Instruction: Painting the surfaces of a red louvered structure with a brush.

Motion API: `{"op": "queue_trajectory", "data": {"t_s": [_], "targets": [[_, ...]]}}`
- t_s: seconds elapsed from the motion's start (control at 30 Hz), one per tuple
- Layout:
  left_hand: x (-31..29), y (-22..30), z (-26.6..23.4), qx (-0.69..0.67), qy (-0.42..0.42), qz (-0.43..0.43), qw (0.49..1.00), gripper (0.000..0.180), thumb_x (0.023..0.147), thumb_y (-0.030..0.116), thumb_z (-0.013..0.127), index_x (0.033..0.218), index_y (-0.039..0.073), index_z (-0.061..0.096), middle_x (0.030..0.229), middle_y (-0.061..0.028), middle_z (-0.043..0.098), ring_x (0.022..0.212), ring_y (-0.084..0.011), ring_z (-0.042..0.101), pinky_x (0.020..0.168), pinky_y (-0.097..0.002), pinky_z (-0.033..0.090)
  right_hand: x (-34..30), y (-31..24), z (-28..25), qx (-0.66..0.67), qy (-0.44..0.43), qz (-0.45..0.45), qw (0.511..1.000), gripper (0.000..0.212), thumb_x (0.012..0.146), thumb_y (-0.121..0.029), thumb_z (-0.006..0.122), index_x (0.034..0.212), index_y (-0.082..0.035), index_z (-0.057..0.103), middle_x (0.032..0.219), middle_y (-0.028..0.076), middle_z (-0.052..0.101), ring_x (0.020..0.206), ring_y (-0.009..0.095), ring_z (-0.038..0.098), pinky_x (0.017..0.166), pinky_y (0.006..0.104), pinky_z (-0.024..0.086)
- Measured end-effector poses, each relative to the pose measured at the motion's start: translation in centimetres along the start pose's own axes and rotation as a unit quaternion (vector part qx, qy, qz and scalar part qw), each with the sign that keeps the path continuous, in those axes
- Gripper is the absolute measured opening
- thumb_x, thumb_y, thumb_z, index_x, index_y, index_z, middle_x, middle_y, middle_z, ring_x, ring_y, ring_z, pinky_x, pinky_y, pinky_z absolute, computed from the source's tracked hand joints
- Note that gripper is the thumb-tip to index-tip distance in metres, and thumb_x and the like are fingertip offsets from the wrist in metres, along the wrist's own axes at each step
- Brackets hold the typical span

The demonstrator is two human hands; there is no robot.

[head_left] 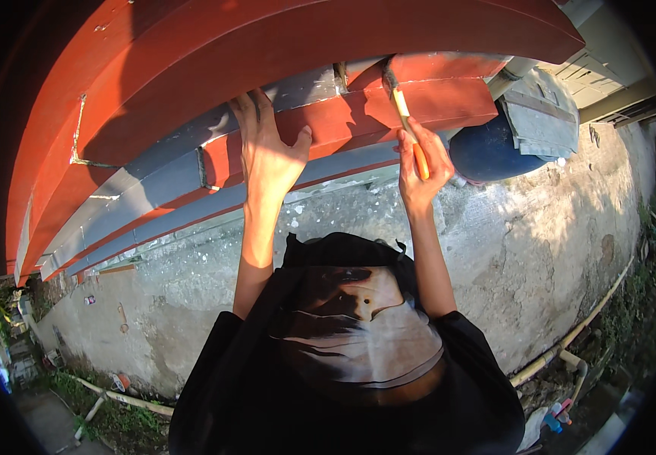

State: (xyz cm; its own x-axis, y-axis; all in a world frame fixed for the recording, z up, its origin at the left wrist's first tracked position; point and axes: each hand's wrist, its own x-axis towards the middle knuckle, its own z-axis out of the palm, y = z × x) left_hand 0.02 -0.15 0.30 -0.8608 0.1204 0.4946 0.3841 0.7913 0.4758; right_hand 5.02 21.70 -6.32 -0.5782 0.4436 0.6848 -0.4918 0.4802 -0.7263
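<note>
- Here, the left hand (267, 152) lies flat against the red board (358, 114), its fingers (256, 106) spread apart and pointing up, the thumb off to the side on the board's lower edge.
- The right hand (421, 163) has its fingers closed around the orange handle of a paintbrush (404, 114), which stands nearly upright.
- The brush's dark bristle end sits in the gap at the top edge of the red board, just under the wide red fascia (282, 45) that overhangs it.
- Below the red board runs a grey strip (161, 189) with a thin red edge under it; both curve away to the left.
- Room between the two hands is narrow; to the left of the left hand the boards run on unobstructed.
- Beneath the boards a rough grey concrete wall (510, 243) drops away, with a pale pipe (571, 334) along its base on the right.
- A round blue container (487, 152) stands just right of the right hand, capped by a grey slab (540, 114); what it holds cannot be seen.
- The person's dark shirt (343, 379) fills the lower middle.
</note>
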Motion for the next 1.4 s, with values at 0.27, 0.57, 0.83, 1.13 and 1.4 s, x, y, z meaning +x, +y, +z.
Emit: {"op": "queue_trajectory", "data": {"t_s": [0.27,0.57,0.83,1.13,1.4], "targets": [[0.0,0.1,-0.2,0.006,-0.004,-0.014,1.0,0.095,0.079,0.02,0.077,0.155,-0.008,0.026,0.165,-0.0308,0.007,0.154,-0.0477,0.006,0.123,-0.0499,0.025,1.3,3.5,-4.0,-0.039,0.086,0.096,0.991,0.018,0.092,0.0,0.07,0.109,0.004,0.074,0.093,0.013,0.075,0.074,0.016,0.071,0.065,0.0291,0.06],[-0.2,-0.1,0.0,0.023,-0.003,-0.008,1.0,0.095,0.08,0.02,0.076,0.156,-0.006,0.025,0.166,-0.0302,0.006,0.154,-0.0467,0.007,0.122,-0.0502,0.028,1.9,1.6,-4.2,-0.007,-0.035,0.084,0.996,0.022,0.092,-0.004,0.073,0.111,0.006,0.073,0.089,0.011,0.074,0.073,0.012,0.07,0.061,0.0248,0.056],[0.0,0.2,-0.3,0.021,-0.014,-0.021,0.999,0.094,0.08,0.02,0.076,0.155,-0.007,0.026,0.165,-0.0307,0.006,0.154,-0.0471,0.006,0.122,-0.0504,0.027,4.6,5.1,-7.2,0.011,0.223,0.124,0.967,0.029,0.097,-0.019,0.073,0.11,0.007,0.073,0.09,0.012,0.075,0.072,0.013,0.069,0.063,0.0257,0.058],[0.0,0.1,0.4,0.027,-0.006,0.003,1.0,0.095,0.081,0.022,0.077,0.155,-0.009,0.024,0.164,-0.0339,0.007,0.152,-0.0511,0.007,0.123,-0.0516,0.025,1.4,0.2,-0.1,0.199,0.179,0.251,0.93,0.023,0.097,-0.013,0.07,0.101,0.009,0.07,0.079,0.011,0.071,0.064,0.015,0.068,0.059,0.028,0.059],[0.1,0.2,0.0,0.02,-0.009,0.003,1.0,0.097,0.081,0.023,0.078,0.155,-0.008,0.024,0.164,-0.0337,0.008,0.153,-0.0499,0.008,0.122,-0.0515,0.025,5.5,2.6,-6.2,0.187,0.253,0.232,0.92,0.026,0.099,-0.017,0.067,0.112,0.005,0.069,0.093,0.014,0.073,0.071,0.016,0.071,0.06,0.0268,0.059]]}}
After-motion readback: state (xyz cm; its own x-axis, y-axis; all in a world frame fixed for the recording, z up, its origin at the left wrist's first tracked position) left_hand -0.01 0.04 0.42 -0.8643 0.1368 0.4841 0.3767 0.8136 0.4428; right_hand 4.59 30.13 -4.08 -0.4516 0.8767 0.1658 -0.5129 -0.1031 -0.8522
